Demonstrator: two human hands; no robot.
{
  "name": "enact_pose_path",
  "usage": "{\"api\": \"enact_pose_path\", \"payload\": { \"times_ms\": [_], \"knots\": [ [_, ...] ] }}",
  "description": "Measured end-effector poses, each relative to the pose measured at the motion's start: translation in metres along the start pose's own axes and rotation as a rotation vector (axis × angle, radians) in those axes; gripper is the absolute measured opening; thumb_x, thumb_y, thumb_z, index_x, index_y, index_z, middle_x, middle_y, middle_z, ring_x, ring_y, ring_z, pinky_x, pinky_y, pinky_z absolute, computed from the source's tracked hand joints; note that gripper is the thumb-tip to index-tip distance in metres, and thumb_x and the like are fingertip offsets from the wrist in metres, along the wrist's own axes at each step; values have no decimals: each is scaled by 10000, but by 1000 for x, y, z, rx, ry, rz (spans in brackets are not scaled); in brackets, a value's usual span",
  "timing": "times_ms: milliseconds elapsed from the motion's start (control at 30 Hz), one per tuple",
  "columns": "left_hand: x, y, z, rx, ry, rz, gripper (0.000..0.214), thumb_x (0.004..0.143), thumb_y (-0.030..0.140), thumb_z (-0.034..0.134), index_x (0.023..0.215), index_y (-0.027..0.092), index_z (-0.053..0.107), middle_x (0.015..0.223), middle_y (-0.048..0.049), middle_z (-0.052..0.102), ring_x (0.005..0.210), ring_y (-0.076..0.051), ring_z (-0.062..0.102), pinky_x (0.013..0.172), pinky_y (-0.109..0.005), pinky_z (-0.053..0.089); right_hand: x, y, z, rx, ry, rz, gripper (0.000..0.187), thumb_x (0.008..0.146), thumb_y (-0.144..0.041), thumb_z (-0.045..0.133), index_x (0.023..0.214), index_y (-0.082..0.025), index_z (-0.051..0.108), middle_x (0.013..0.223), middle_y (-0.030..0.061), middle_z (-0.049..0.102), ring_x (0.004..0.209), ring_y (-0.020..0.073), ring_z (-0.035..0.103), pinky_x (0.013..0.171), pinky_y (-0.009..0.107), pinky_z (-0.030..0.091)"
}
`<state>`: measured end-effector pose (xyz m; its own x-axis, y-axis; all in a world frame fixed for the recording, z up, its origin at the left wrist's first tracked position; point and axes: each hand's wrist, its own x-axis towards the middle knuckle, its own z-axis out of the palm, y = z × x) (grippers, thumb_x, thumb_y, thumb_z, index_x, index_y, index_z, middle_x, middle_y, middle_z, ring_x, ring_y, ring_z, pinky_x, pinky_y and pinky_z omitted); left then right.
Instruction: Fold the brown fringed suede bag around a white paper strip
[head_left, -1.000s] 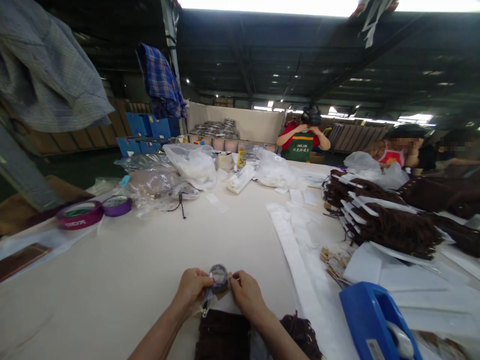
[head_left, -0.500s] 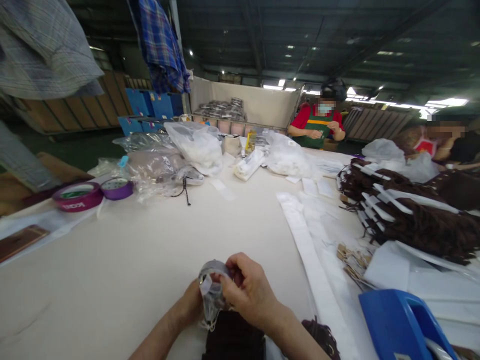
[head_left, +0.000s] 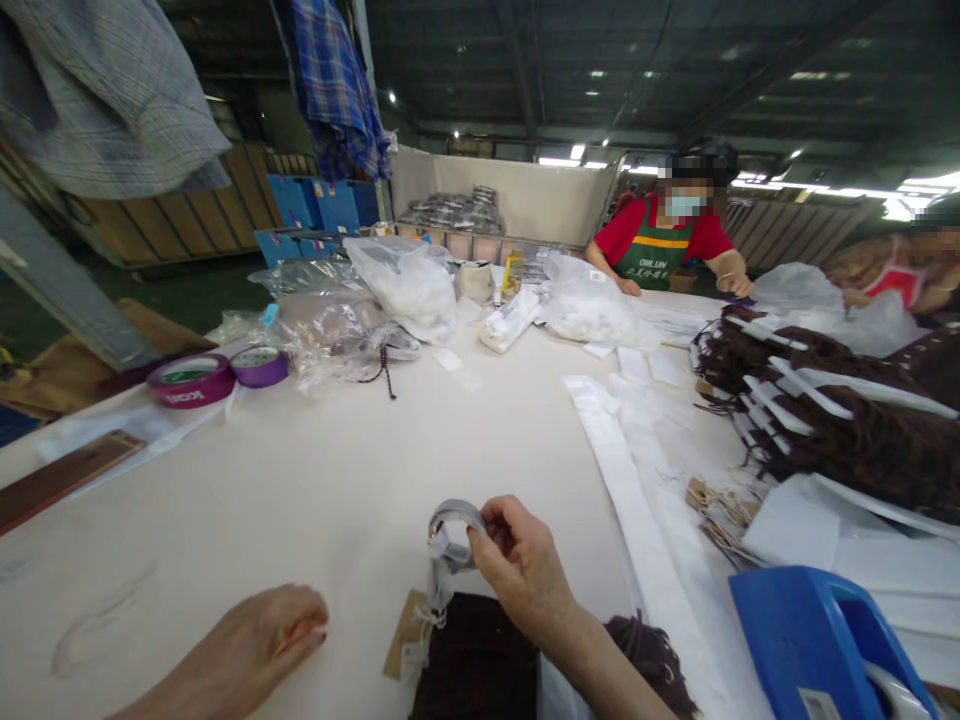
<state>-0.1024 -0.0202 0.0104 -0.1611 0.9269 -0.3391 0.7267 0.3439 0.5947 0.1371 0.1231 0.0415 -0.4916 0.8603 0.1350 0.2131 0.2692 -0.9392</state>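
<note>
My right hand (head_left: 525, 560) pinches a grey looped band (head_left: 456, 512) between thumb and fingers, just above a dark brown folded cloth item (head_left: 476, 660). The band's lower part hangs down to that item's upper left corner. A brown card hang tag (head_left: 403, 635) with white string (head_left: 429, 622) lies beside that corner. Off to the left, my left hand (head_left: 262, 635) is over the bare table with its fingers curled in, and nothing shows in it. More dark brown cloth (head_left: 649, 655) with eyelets sits partly behind my right forearm.
Purple tape rolls (head_left: 191, 380) and a phone (head_left: 71, 475) lie on the left. Plastic bags (head_left: 409, 290) line the back. Right are stacked brown fringed items (head_left: 847, 420), hang tags (head_left: 724, 510) and a blue tape dispenser (head_left: 814, 640). A co-worker (head_left: 664, 235) leans at the far edge.
My left hand has let go of the grey band and moved left. The band stays in my right hand, and the hang tag now shows. The co-worker's arms have spread apart.
</note>
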Motion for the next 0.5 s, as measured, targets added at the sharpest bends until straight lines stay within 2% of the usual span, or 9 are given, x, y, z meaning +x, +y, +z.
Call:
{"api": "enact_pose_path", "payload": {
  "times_ms": [67, 133, 200, 267, 300, 367, 433, 500],
  "knots": [
    [11, 22, 7, -241, 1, 84, 413, 746, 527, 530, 1031, 239, 610, 974, -66, 646, 898, -229, 578, 777, -304, 450, -2, -4, 2, -6, 0, -1, 125, 738, -296, 489, 694, -180, 480, 557, -57, 394, 477, 78, 339, 444, 208, 266],
    [26, 52, 20, -556, 35, 210, 687, 681, 524, 634, 1271, 241, 425, 1188, -91, 559, 1083, -246, 511, 898, -329, 421, -3, -5, 2, 5, 2, 51, 139, 736, -309, 496, 686, -181, 473, 559, -55, 400, 486, 80, 350, 455, 210, 273],
    [40, 82, 37, -801, 78, 236, 783, 657, 523, 664, 1305, 199, 367, 1143, -107, 573, 1023, -243, 546, 865, -329, 446, -5, -3, 0, 74, -33, 142, 174, 728, -343, 513, 684, -183, 461, 556, -57, 403, 495, 84, 360, 465, 212, 282],
    [50, 104, 51, -912, 164, 178, 673, 681, 522, 639, 1224, 166, 460, 1003, -79, 620, 886, -211, 587, 770, -289, 477, -10, 1, -6, 168, -146, 222, 217, 727, -387, 533, 715, -177, 479, 575, -49, 438, 521, 92, 394, 489, 215, 309],
    [52, 110, 56, -923, 202, 148, 613, 694, 520, 626, 1173, 157, 508, 944, -62, 631, 836, -197, 591, 736, -271, 480, -14, 4, -11, 171, -216, 241, 235, 731, -400, 544, 749, -169, 505, 612, -36, 480, 545, 99, 422, 510, 220, 327],
    [54, 113, 61, -904, 267, 106, 552, 706, 522, 611, 1119, 160, 562, 902, -39, 640, 809, -184, 588, 717, -247, 480, -24, 13, -19, 28, -330, 239, 252, 725, -377, 593, 855, -163, 562, 729, -2, 568, 624, 122, 487, 570, 236, 364],
    [52, 108, 62, -864, 330, 82, 553, 714, 524, 606, 1150, 188, 559, 961, -26, 641, 868, -188, 584, 768, -239, 476, -37, 25, -22, -244, -355, 166, 269, 687, -290, 666, 927, -185, 603, 846, 22, 615, 729, 152, 541, 639, 252, 395],
    [48, 100, 63, -767, 381, 90, 526, 726, 520, 606, 1168, 238, 558, 1037, -12, 628, 933, -193, 574, 808, -231, 468, -51, 40, -20, -479, -311, -7, 269, 624, -235, 733, 876, -217, 640, 837, 16, 634, 761, 168, 576, 664, 256, 422]
  ]
}}
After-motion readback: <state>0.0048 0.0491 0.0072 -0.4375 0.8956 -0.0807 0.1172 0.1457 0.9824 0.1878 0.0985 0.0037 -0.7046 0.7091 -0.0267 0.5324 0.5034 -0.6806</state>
